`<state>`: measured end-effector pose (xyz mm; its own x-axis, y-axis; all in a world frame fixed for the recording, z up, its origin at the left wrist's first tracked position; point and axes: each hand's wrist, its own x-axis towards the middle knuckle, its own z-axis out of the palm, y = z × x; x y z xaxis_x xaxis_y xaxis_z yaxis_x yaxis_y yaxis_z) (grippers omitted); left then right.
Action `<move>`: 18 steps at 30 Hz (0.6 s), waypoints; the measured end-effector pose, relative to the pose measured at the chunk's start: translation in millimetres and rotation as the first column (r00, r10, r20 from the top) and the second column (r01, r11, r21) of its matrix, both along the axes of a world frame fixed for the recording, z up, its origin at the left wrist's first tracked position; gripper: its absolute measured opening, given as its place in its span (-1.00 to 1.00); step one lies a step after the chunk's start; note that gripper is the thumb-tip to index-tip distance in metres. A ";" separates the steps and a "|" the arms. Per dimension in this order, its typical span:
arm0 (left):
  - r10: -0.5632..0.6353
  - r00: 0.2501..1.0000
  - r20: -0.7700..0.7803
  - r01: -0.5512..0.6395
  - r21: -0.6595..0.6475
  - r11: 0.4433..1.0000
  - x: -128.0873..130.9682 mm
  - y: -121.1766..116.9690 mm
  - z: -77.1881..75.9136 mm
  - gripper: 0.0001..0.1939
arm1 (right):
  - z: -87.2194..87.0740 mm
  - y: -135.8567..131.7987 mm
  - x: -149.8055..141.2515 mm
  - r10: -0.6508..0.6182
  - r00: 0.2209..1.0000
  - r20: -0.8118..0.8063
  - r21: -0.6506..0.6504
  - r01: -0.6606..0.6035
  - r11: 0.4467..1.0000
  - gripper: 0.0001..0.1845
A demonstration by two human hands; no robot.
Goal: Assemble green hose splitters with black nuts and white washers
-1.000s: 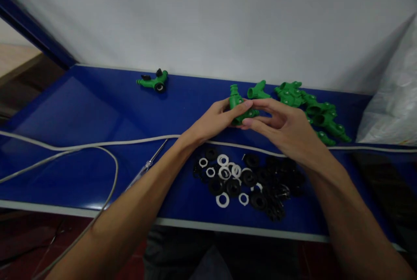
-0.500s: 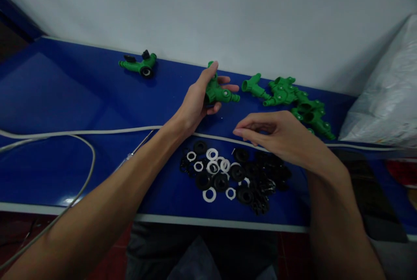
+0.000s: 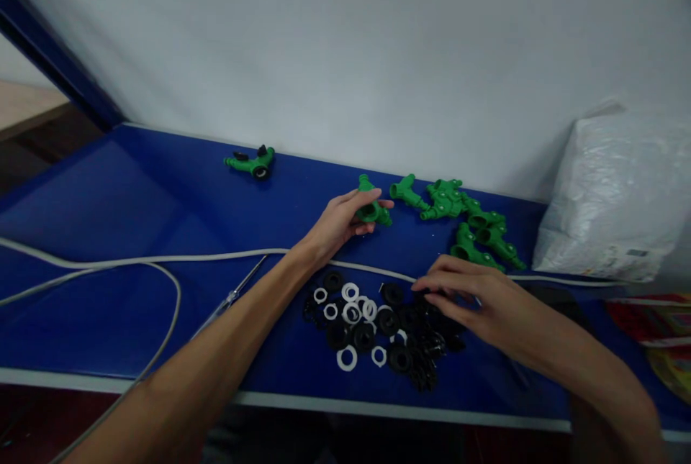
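Blue counter [image 3: 162, 212] by a pale wall [image 3: 345, 54]

The wall is big and plain behind the shiny counter. A puffy clear bag [image 3: 615, 190] sits on the right. A pale cord [image 3: 199, 258] runs across, passing under the left arm. The left hand [image 3: 335, 226] is curled round a green pipe [image 3: 371, 210], thumb on top, out past the cord. The right hand [image 3: 489, 291] is bent down over a dark pile [image 3: 432, 338], its thumb and fingers close together; I can't tell if they pinch anything. More green pipes [image 3: 445, 198] lie near the wall. Black rings [image 3: 363, 337] and white rings [image 3: 347, 367] lie between the arms.
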<state>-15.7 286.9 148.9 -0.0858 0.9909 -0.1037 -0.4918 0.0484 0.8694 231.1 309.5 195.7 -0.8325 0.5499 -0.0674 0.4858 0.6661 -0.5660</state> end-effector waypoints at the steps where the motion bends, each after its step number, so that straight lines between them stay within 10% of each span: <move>1: -0.014 1.000 0.019 0.014 0.014 1.000 0.4 -0.2 -0.5 -0.60 | -4.0 -2.9 4.6 0.000 1.000 0.017 0.025 0.000 1.000 -0.73; 8: -0.054 0.997 0.056 0.047 0.107 0.993 0.4 1.4 -4.3 -0.66 | -21.5 -10.6 6.7 -0.003 0.998 0.062 0.081 -0.002 0.997 -0.77; 18: -0.008 0.999 -0.047 0.012 0.066 0.998 -2.7 2.5 -6.1 -0.36 | 17.3 -1.4 -28.6 -0.164 0.936 -0.310 -0.114 0.135 0.984 -0.89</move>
<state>-18.4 289.5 142.8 -0.0790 0.9963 -0.0334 -0.4500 -0.0057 0.8930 202.4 308.1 212.9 -0.7272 0.6737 0.1316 0.3614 0.5388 -0.7610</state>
